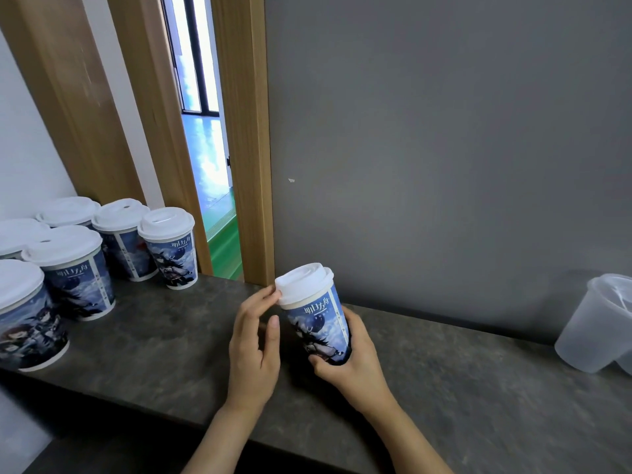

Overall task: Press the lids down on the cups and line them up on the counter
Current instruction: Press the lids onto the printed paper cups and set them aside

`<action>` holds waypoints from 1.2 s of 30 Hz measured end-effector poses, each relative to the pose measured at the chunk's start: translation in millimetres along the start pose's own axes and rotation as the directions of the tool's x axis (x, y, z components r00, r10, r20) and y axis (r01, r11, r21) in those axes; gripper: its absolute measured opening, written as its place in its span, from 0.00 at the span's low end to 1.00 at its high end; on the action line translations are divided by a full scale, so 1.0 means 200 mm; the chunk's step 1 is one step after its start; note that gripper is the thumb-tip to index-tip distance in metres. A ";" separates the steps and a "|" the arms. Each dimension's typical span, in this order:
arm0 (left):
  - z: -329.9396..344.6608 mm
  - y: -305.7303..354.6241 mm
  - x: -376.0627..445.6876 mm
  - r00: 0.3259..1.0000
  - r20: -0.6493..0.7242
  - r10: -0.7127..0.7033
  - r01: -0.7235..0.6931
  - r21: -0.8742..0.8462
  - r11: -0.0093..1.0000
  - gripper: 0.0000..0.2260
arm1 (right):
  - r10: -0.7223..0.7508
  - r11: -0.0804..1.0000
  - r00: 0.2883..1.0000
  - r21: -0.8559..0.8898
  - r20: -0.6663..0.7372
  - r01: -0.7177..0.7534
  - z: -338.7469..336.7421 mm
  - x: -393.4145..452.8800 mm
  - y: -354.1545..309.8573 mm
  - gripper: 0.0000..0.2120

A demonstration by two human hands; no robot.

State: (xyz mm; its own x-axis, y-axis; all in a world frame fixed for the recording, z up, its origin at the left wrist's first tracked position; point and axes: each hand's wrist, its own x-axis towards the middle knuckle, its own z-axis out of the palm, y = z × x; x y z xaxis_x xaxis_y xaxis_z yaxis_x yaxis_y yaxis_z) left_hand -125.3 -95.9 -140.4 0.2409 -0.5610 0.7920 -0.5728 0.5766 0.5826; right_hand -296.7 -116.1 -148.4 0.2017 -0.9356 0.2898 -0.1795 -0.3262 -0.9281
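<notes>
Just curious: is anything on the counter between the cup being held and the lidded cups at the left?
No: the head view shows bare counter between held cup and lidded cups.

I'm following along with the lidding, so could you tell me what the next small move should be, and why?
Probably press the white lid down: the left hand only touches its edge with its fingertips, while the right hand grips the cup, held tilted above the counter.

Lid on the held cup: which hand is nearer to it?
Left. The left hand has its fingertips touching the lid at its left rim. The right hand grips the cup low on its body, below the lid.
</notes>
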 end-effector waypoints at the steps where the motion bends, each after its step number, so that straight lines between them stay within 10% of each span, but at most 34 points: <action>1: 0.00 0.00 0.00 1.000 0.005 0.015 -0.015 0.001 1.000 0.15 | 0.000 1.000 1.000 0.020 -0.001 0.000 0.00 0.00 0.00 0.38; 21: 0.37 0.42 0.18 0.874 0.378 0.306 -0.300 -0.076 0.951 0.14 | 0.079 0.994 0.940 -0.042 -0.332 -0.098 -0.51 -0.21 0.03 0.34; 36: 1.14 1.13 -0.17 0.708 0.549 0.445 -0.275 -0.366 0.889 0.26 | 0.039 0.948 0.707 -0.197 -0.706 -0.249 -1.36 -0.67 0.09 0.31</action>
State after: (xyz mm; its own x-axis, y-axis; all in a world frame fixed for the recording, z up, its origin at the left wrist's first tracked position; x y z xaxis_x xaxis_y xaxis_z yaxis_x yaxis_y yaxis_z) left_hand -442.4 -82.2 -77.8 -0.5144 -0.4661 0.7198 -0.2884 0.8845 0.3667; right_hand -588.3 -33.0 -141.1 -0.5446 -0.7694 0.3337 -0.4104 -0.1025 -0.9061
